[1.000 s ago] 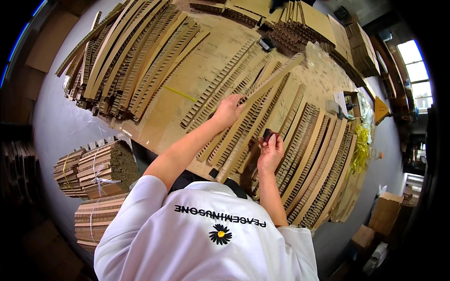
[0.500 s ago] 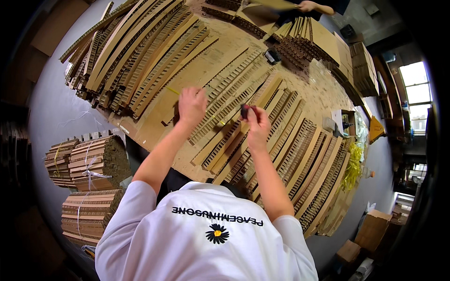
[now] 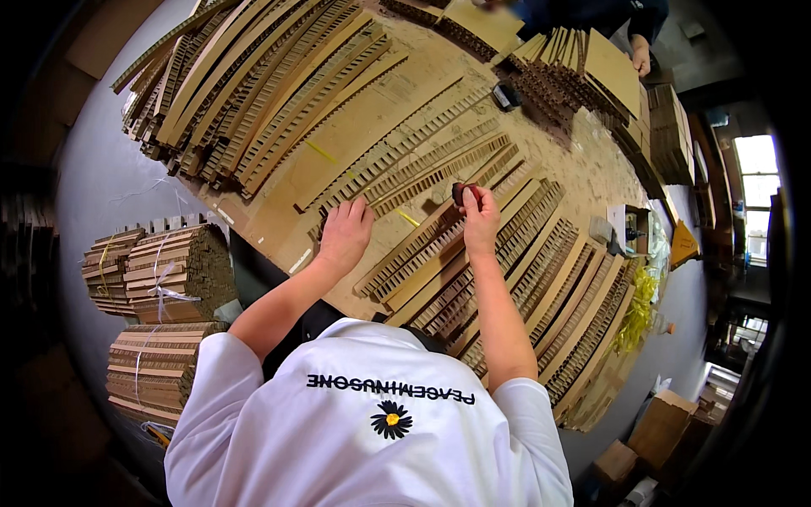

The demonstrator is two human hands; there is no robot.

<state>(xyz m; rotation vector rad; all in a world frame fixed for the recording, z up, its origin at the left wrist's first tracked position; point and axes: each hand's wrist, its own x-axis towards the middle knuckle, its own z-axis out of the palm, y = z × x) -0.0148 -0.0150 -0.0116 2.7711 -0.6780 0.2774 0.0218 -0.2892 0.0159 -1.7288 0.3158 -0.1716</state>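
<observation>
My left hand [image 3: 345,232] is low over the table, its fingers bent and close together at the near end of a honeycomb cardboard strip [image 3: 439,175]. The strip slants away to the far right among several others lying side by side. In my right hand [image 3: 480,224], a small dark red and black object [image 3: 461,193] is pinched between thumb and fingers; its kind is not clear. This hand hovers above the left part of a row of cardboard strips [image 3: 541,279]. A short yellow strip [image 3: 408,217] lies between my hands.
A tall pile of long cardboard strips [image 3: 270,93] fills the table's far left. A black object [image 3: 507,95] sits beyond my hands. Cardboard sheets [image 3: 612,72] stand near another person's hand [image 3: 640,56]. Yellow twine [image 3: 638,308] hangs at right; tied bundles [image 3: 160,367] stand at left.
My left hand has come down and nearer to me, onto the strip ends. My right hand has shifted slightly right, still holding the small object. The other person's hand has moved.
</observation>
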